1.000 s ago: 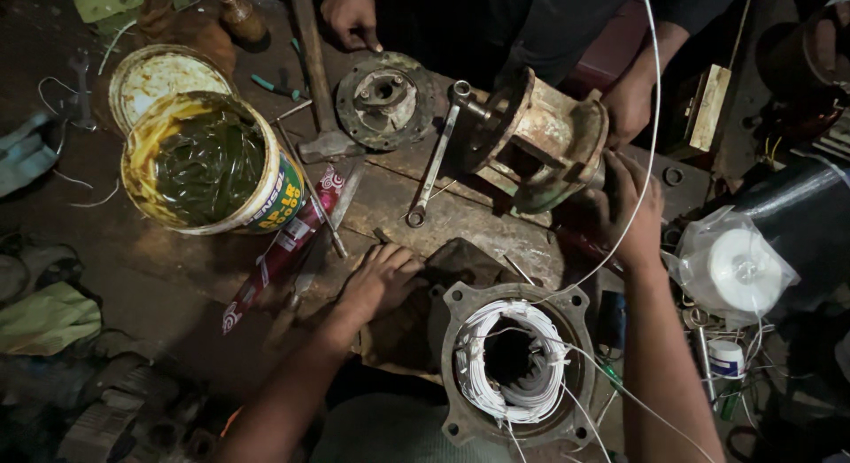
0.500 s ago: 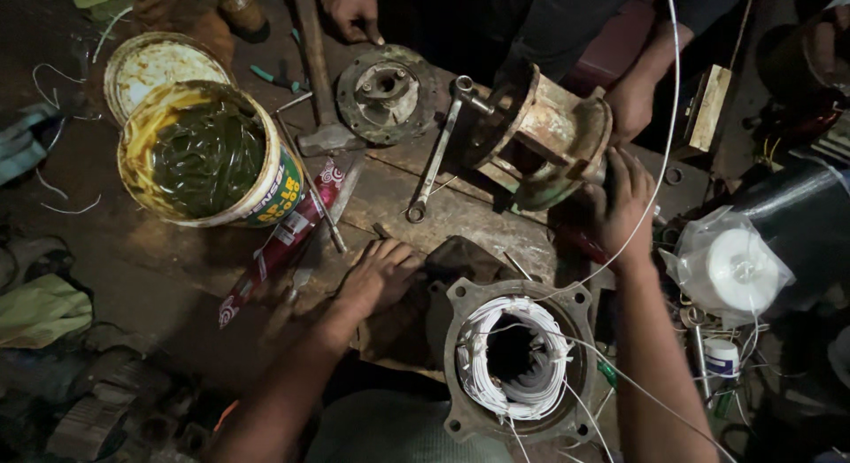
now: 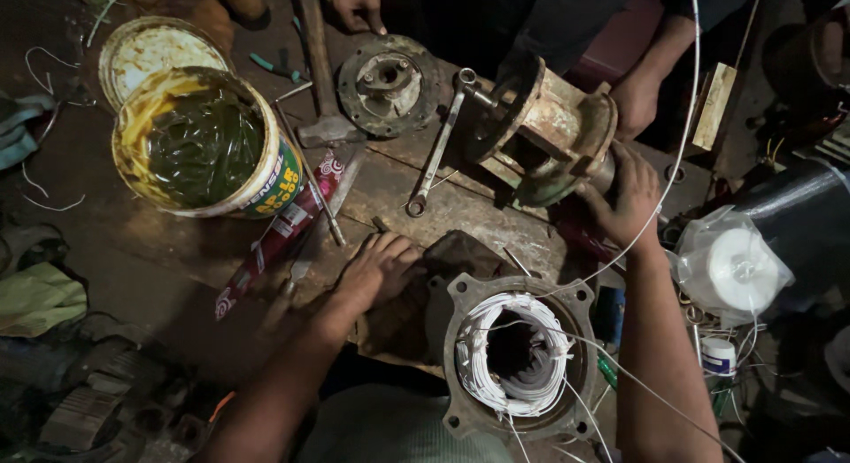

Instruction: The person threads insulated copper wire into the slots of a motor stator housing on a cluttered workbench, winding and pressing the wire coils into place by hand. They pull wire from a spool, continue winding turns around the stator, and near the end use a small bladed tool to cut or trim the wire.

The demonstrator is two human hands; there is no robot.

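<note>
Behind the right hand point(image 3: 630, 197), the rusty pump housing's point(image 3: 549, 131) end is hidden.

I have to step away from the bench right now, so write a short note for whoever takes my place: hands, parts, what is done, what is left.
Left hand: flat, palm down on the wooden bench, beside a dark rag; holds nothing.
Right hand: gripping the end of the rusty pump housing, which lies on its side; another person's hand steadies it from the far side.
Stator housing stands before me, white wire coils already in the bore, loose wire ends trailing out.
End cover and spanner lie on the bench, grease bucket to the left.
Left: the stator is uncovered and the pump housing unattached.
</note>
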